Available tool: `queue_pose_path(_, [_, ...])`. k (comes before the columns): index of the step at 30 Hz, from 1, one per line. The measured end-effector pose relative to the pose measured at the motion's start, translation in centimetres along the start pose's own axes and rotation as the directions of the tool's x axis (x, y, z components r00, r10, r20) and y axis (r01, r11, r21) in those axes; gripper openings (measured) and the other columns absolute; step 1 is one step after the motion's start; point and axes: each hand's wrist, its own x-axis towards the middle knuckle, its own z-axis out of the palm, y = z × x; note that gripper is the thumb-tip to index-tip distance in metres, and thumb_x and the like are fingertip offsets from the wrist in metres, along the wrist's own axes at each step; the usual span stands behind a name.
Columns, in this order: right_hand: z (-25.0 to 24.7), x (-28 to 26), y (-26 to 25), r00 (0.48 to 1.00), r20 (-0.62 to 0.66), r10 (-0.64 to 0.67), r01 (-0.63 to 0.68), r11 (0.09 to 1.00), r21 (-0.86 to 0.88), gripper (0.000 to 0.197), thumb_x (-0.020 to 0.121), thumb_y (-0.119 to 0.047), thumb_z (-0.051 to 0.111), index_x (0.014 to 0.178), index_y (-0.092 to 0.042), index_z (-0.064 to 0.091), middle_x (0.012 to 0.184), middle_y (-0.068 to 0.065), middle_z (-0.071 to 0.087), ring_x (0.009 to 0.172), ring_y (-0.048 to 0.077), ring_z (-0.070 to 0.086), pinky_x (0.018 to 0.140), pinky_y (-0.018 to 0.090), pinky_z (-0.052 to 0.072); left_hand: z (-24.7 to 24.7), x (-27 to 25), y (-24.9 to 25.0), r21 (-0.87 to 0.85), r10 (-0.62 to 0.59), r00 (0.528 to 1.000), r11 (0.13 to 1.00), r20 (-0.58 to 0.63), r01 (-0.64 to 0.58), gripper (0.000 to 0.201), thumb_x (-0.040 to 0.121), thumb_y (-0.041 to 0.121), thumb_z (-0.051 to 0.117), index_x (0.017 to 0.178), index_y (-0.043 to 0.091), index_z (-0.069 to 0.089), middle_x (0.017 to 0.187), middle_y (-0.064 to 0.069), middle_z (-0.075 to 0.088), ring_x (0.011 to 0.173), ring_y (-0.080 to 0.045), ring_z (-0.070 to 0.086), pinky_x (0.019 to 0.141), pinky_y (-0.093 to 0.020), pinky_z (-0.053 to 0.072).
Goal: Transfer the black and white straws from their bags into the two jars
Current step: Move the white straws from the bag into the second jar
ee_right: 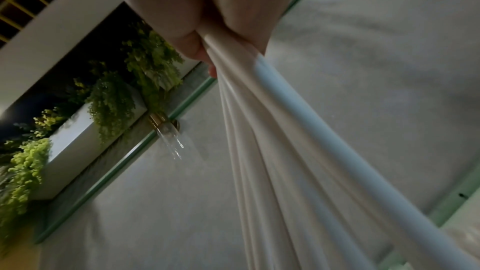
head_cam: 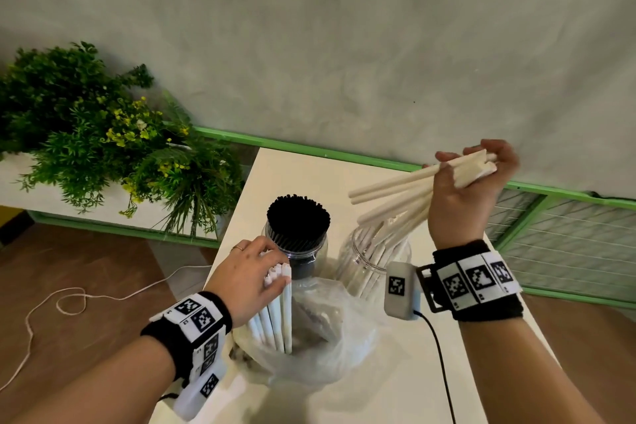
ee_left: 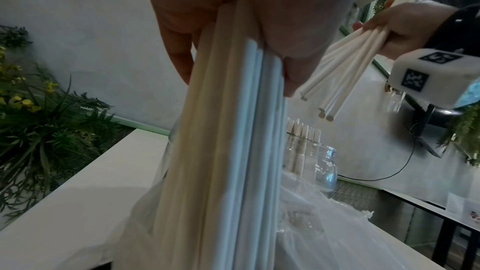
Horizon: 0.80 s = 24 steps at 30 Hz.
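Right hand (head_cam: 471, 182) is raised above the table's (head_cam: 406, 372) far right part, fingers curled tight round a small bunch of white straws (head_cam: 406, 189); it grips them near their far ends, w/ the free ends fanning out down and to the left, over the mouth of the right jar (head_cam: 375, 258). That jar is clear and already has several white straws standing in it, leaning; right wrist view shows only the palm closed on the bunch, straws running away from the cam. Left hand (head_cam: 247, 282) is lower, near the table's left edge, fingers and thumb wrapped round the top of a second bundle of white straws (head_cam: 278, 313) that stands upright in a clear plastic bag (head_cam: 327, 330); left wrist view confirms thumb on one side, fingers on the other, bundle squeezed between. Bag sits crumpled on the table in front of both jars, touching them as far as I can tell. Left jar (head_cam: 303, 251) is just beyond the left hand's fingertips, packed full w/ black straws (head_cam: 297, 220) sticking up past the rim; can't tell if the fingers touch the glass. Both wrists carry black bands w/ printed marker tags, and a small white cam box (head_cam: 401, 289) w/ a black cable hangs off the right one. Green plants (head_cam: 86, 124) sit off the table's left side.
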Motion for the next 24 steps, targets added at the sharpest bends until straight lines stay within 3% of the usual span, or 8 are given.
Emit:
queue_pose_path(4, [-0.1, -1.4, 1.4, 0.998, -0.049, 0.027, -0.028, 0.999, -0.036, 0.047, 0.082, 0.007, 0.043, 0.112, -0.029, 0.034, 0.108, 0.006, 0.041, 0.096, 0.033, 0.062, 0.092, 0.04, 0.05, 0.0, 0.0, 0.0, -0.002, -0.005, 1.0, 1.0, 0.001, 0.005, 0.041, 0.083, 0.053, 0.038, 0.102, 0.027, 0.063, 0.104, 0.006, 0.054, 0.085, -0.018, 0.05, 0.081, -0.033, 0.044])
queue_pose_path(8, [-0.7, -3.3, 3.5, 0.992, -0.12, 0.04, -0.053, 0.993, -0.11, 0.049, 0.084, 0.005, 0.044, 0.114, -0.033, 0.036, 0.118, 0.027, 0.041, 0.095, 0.025, 0.061, 0.09, 0.044, 0.053, 0.0, -0.3, 0.1, -0.006, -0.004, 1.0, 1.0, -0.004, 0.004, 0.039, 0.083, 0.052, 0.039, 0.101, 0.027, 0.062, 0.104, 0.007, 0.053, 0.086, -0.017, 0.05, 0.081, -0.031, 0.043])
queue_pose_path(11, [-0.7, -4.2, 4.4, 0.997, -0.08, 0.014, -0.03, 0.978, -0.206, 0.057, 0.083, 0.01, 0.046, 0.113, -0.037, 0.038, 0.117, 0.019, 0.037, 0.09, 0.013, 0.056, 0.089, 0.027, 0.048, -0.1, -0.4, 0.1, -0.012, -0.007, 1.0, 1.0, -0.007, 0.007, 0.039, 0.083, 0.053, 0.039, 0.101, 0.027, 0.062, 0.104, 0.007, 0.054, 0.086, -0.017, 0.05, 0.081, -0.031, 0.042])
queue_pose_path(13, [-0.5, -4.8, 5.1, 0.999, -0.027, 0.026, -0.033, 0.954, -0.298, 0.049, 0.083, 0.012, 0.048, 0.115, -0.024, 0.041, 0.115, 0.009, 0.033, 0.089, 0.003, 0.05, 0.087, 0.017, 0.044, -0.1, -0.4, 0.2, -0.014, -0.012, 1.0, 1.0, -0.003, 0.012, 0.039, 0.082, 0.053, 0.039, 0.101, 0.027, 0.062, 0.105, 0.007, 0.054, 0.087, -0.017, 0.05, 0.081, -0.03, 0.041])
queue_pose_path(15, [-0.1, -5.4, 5.9, 0.998, 0.025, 0.061, -0.049, 0.937, -0.345, 0.045, 0.084, 0.009, 0.05, 0.119, -0.017, 0.041, 0.117, 0.006, 0.03, 0.094, 0.014, 0.051, 0.09, 0.027, 0.046, -0.1, -0.4, 0.2, -0.015, -0.007, 1.0, 1.0, -0.012, 0.006, 0.038, 0.082, 0.052, 0.04, 0.101, 0.027, 0.062, 0.104, 0.006, 0.054, 0.086, -0.018, 0.05, 0.081, -0.027, 0.038])
queue_pose_path(17, [0.3, -5.8, 7.1, 0.992, 0.099, 0.078, -0.038, 0.932, -0.361, 0.043, 0.086, 0.001, 0.055, 0.119, -0.023, 0.04, 0.119, 0.002, 0.029, 0.098, 0.031, 0.053, 0.091, 0.041, 0.048, -0.1, -0.4, 0.1, -0.015, 0.007, 1.0, 1.0, -0.026, -0.008, 0.035, 0.082, 0.05, 0.042, 0.1, 0.027, 0.062, 0.103, 0.006, 0.055, 0.084, -0.018, 0.051, 0.08, -0.022, 0.032])
queue_pose_path(19, [0.5, -6.2, 8.5, 0.979, 0.18, 0.099, -0.02, 0.916, -0.401, 0.042, 0.087, -0.005, 0.06, 0.117, -0.025, 0.038, 0.119, 0.001, 0.029, 0.101, 0.035, 0.054, 0.092, 0.047, 0.048, -0.1, -0.5, 0.1, -0.021, 0.015, 1.0, 1.0, -0.028, -0.015, 0.034, 0.083, 0.049, 0.043, 0.1, 0.027, 0.062, 0.103, 0.006, 0.055, 0.083, -0.018, 0.052, 0.078, -0.021, 0.029])
queue_pose_path(24, [0.1, -7.3, 10.5, 0.925, 0.319, 0.208, -0.024, 0.867, -0.498, 0.043, 0.088, -0.012, 0.065, 0.122, -0.009, 0.039, 0.118, 0.002, 0.031, 0.1, 0.018, 0.046, 0.092, 0.033, 0.042, -0.1, -0.5, 0.1, -0.035, 0.027, 0.999, 0.999, -0.032, -0.028, 0.03, 0.083, 0.048, 0.046, 0.099, 0.028, 0.06, 0.103, 0.006, 0.055, 0.081, -0.018, 0.052, 0.076, -0.021, 0.028])
